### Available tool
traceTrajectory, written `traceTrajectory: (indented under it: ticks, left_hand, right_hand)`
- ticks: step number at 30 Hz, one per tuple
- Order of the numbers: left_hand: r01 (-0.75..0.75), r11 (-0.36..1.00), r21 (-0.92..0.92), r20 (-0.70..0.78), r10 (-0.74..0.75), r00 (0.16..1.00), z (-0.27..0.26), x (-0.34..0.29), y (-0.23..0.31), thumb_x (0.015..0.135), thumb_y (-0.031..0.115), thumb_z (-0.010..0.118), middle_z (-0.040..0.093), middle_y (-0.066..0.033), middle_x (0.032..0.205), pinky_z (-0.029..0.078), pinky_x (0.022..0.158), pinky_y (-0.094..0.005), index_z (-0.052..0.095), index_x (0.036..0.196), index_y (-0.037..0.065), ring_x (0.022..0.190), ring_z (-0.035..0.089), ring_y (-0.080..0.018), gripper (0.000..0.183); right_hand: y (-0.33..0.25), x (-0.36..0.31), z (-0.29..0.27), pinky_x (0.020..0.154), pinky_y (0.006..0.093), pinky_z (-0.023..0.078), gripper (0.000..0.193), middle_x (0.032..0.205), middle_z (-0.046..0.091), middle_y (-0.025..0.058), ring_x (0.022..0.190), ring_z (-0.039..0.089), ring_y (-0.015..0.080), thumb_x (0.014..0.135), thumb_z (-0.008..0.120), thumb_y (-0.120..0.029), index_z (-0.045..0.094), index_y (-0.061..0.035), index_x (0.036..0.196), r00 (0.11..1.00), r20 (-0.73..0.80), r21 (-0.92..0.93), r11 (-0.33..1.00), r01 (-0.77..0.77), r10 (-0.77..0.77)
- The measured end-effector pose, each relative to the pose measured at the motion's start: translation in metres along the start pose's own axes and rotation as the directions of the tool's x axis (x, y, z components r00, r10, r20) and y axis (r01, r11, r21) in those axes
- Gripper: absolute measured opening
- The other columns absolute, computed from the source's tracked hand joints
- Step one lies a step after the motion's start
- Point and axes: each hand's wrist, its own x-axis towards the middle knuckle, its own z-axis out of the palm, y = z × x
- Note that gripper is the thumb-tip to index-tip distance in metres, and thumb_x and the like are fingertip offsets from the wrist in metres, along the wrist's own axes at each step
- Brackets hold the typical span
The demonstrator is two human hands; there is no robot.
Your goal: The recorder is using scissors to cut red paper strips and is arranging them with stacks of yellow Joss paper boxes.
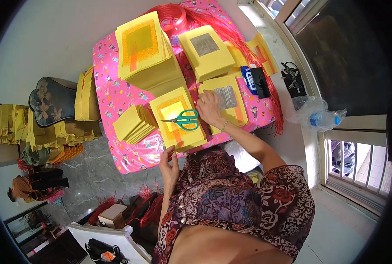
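My right hand (210, 109) lies over the left side of a low pile of yellow paper sheets (236, 99) with a silver square on top. Its fingers are bent and pinched at the sheets' edge. My left hand (169, 166) is at the near corner of a thicker stack of yellow paper (168, 136), fingers slightly apart and touching the edge. Teal-handled scissors (186, 120) lie on that stack, across its gold patch. To the left leans a fanned bundle of folded yellow paper (135, 124).
Behind stand a tall yellow paper stack (156, 72) and a silver-patched stack (209, 57). Red strands (253, 53) run down the right side of the pink table cover (116, 99), past a black phone-like object (260, 82). A chair (53, 101) stands left; a plastic bottle (325, 119) lies right.
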Motion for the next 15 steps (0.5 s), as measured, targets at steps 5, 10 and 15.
traceTrajectory:
  ticks: [5, 10, 15]
  left_hand:
    - [0.095, 0.928, -0.359, 0.112, -0.058, 0.992, 0.002, 0.011, 0.01, 0.093, 0.014, 0.049, 0.06, -0.009, 0.103, 0.047, 0.078, -0.028, 0.055, 0.114, 0.001, 0.091, 0.059, -0.0161, 0.025]
    - [0.221, 0.83, -0.513, 0.359, -0.026, 0.933, 0.008, 0.033, 0.058, 0.097, 0.027, 0.042, 0.059, -0.0101, 0.109, 0.045, 0.085, -0.0314, 0.048, 0.125, 0.002, 0.097, 0.057, -0.018, 0.038]
    - [0.3, 0.627, -0.719, 0.524, 0.206, 0.826, 0.004, 0.031, 0.094, 0.097, 0.038, 0.038, 0.058, -0.0105, 0.107, 0.04, 0.093, -0.0378, 0.035, 0.134, 0.002, 0.098, 0.057, -0.0222, 0.052]
  right_hand:
    - [-0.021, 0.015, -0.072, 0.065, 0.0416, 0.044, 0.012, 0.076, 0.057, 0.0154, 0.077, 0.058, 0.0341, 0.088, 0.052, -0.015, 0.048, -0.0034, 0.091, 0.974, -0.007, 0.485, 0.853, -0.194, 0.225]
    - [-0.068, -0.02, -0.135, 0.053, 0.0414, 0.044, 0.008, 0.068, 0.055, 0.0149, 0.063, 0.058, 0.0353, 0.088, 0.051, -0.012, 0.048, -0.0044, 0.09, 0.988, -0.04, 0.622, 0.778, -0.093, 0.149]
    - [-0.099, -0.096, -0.127, 0.054, 0.0426, 0.045, 0.009, 0.068, 0.055, 0.0153, 0.064, 0.058, 0.0356, 0.088, 0.051, -0.015, 0.049, -0.0062, 0.091, 0.995, 0.08, 0.606, 0.795, -0.007, -0.053]
